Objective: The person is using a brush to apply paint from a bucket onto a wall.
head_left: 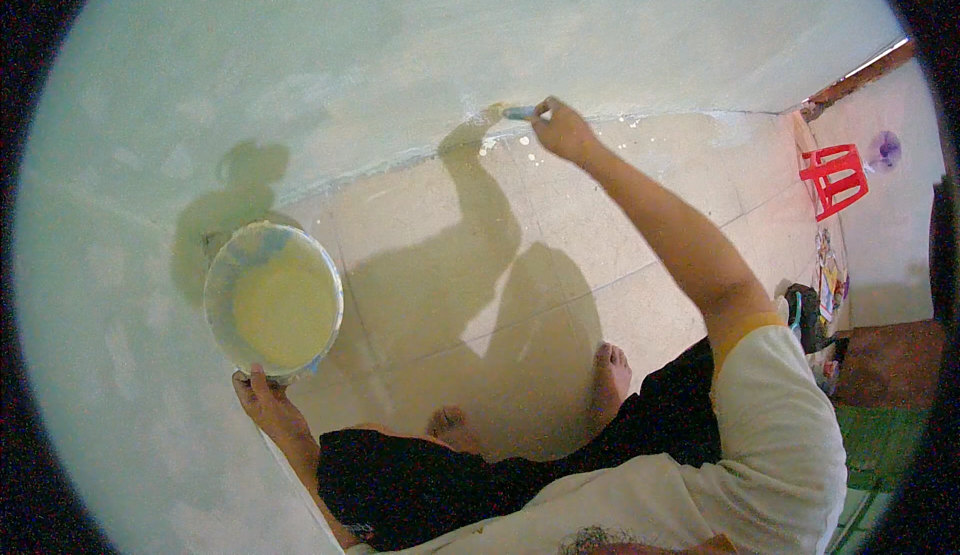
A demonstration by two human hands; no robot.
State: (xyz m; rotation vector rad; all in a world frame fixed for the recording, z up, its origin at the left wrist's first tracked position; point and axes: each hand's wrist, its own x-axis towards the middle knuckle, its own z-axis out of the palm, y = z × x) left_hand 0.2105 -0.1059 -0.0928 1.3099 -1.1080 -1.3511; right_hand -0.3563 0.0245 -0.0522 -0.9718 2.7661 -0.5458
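Observation:
My left hand point(268, 403) grips the near rim of a round bucket point(338, 290), its thumb over the edge. Pale yellow paint point(285, 310) fills part of the bucket, and blue smears mark its inner wall. Farther off, my right hand point(565, 133) is closed round the blue-grey handle of a paintbrush point(518, 113). The bristles point left and reach the bottom of a pale green wall point(450, 45), just above the floor joint. White patches streak the wall there.
The tiled floor point(640, 245) carries white paint spots along the wall and my shadow. At the far right are a red plastic chair point(835, 180), a purple fan point(885, 152), a black bag point(804, 315) and small clutter. My bare feet point(610, 375) are on the tiles.

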